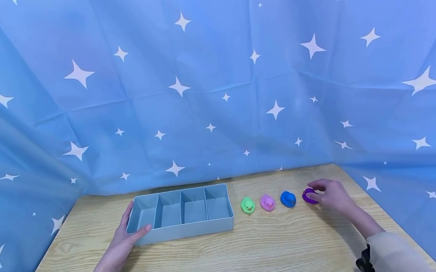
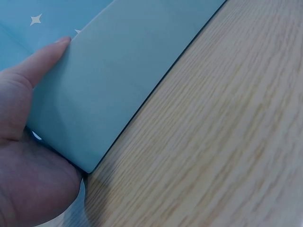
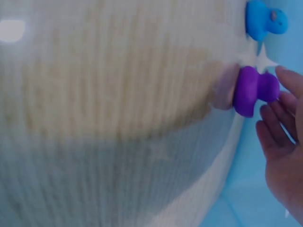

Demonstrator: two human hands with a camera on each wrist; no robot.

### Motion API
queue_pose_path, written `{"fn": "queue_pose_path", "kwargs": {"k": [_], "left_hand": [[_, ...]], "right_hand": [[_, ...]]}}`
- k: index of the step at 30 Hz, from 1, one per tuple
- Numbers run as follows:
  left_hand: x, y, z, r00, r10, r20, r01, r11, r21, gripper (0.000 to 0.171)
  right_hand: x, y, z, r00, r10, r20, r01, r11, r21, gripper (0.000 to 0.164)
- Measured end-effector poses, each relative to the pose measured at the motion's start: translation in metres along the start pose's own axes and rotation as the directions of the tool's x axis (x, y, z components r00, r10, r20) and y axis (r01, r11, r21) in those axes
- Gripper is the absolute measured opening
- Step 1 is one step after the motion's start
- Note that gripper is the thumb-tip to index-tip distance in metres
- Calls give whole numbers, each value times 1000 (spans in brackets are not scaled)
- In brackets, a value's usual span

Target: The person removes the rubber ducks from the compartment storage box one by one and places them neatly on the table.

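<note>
A grey-blue divided box (image 1: 186, 230) lies on the table at centre-left, its compartments empty. At its left end my left hand (image 1: 116, 244) holds the corner, thumb at the front rim and fingers along the left side. In the left wrist view, the thumb (image 2: 49, 59) lies at the top edge of the box wall (image 2: 113, 80). My right hand (image 1: 332, 195) is at a purple rubber duck (image 1: 310, 196) at the right end of a row. In the right wrist view, loosely bent fingers (image 3: 274, 125) surround the head of the purple duck (image 3: 246, 92), which sits on the table.
Between the box and the purple duck stand a green duck (image 1: 248, 205), a pink duck (image 1: 268, 203) and a blue duck (image 1: 288, 199) in a row. A blue curtain with white stars (image 1: 214, 82) hangs behind the wooden table (image 1: 240, 259) and along its sides.
</note>
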State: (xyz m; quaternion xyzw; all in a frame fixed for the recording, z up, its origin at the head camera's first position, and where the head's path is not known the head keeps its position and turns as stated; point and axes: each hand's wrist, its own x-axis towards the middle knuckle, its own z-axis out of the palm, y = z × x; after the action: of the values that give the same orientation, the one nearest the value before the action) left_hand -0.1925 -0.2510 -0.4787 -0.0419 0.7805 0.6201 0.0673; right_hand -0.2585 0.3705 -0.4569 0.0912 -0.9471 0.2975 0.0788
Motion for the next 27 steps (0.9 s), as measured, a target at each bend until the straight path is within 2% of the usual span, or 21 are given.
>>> {"fn": "queue_pose_path", "kwargs": {"k": [5, 14, 20, 27], "left_hand": [[0, 0, 0, 1000, -1, -1, 1, 1000, 2, 107], [-1, 1, 1, 1000, 9, -2, -9, 1000, 6, 106], [0, 1, 2, 1000, -6, 4, 6, 1000, -18, 107], [0, 2, 2, 1000, -18, 1, 18, 1000, -7, 107]], "right_hand": [[-1, -1, 6, 999, -8, -37, 7, 1000, -9, 38], [-2, 1, 8, 999, 14, -34, -14, 1000, 20, 31], [-3, 0, 5, 997, -58, -46, 60, 998, 29, 27], [-4, 2, 4, 992, -122, -35, 124, 991, 49, 26]]}}
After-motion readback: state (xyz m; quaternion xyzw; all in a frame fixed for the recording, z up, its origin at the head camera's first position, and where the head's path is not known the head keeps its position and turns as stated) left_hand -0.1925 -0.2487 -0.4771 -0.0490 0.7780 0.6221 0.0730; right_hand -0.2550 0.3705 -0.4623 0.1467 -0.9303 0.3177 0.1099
